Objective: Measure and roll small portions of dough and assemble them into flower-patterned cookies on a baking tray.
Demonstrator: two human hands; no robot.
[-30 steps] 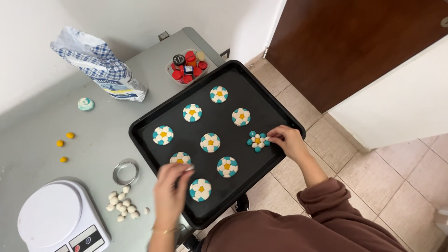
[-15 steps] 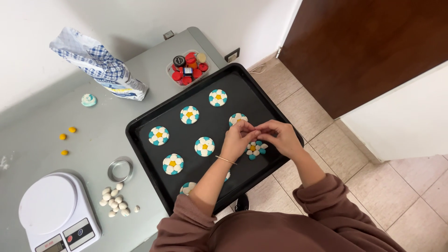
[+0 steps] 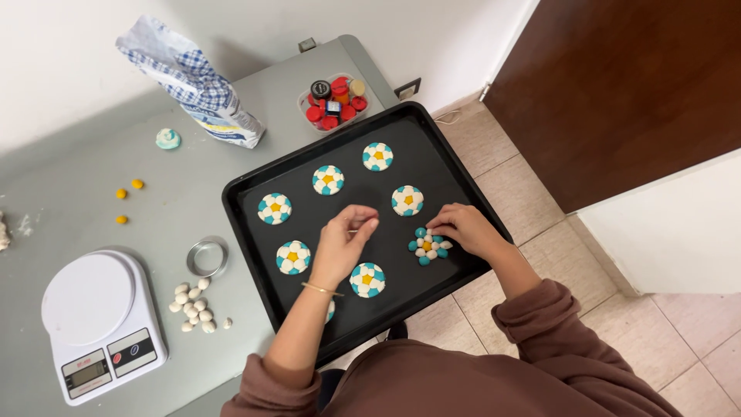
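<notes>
Since half a second ago, left hand (image 3: 343, 245) has drawn back from the loose flower of dough balls (image 3: 427, 246) toward the tray's middle, fingers pinched narrow; whether it holds anything I cannot tell. Right hand (image 3: 463, 229) rests curled on that flower's upper right edge, I judge to keep the balls together. It lies on the black baking tray (image 3: 255, 182), just right of my left hand, among finished cookies (image 3: 368, 279).

At the table's far edge we see a crumpled blue-and-white checked paper bag (image 3: 193, 85) lying tilted, a clear plastic tub (image 3: 333, 101) of small red-capped bottles just beyond the tray, and (bottom left) the white kitchen scale's grey screen (image 3: 86, 371).
</notes>
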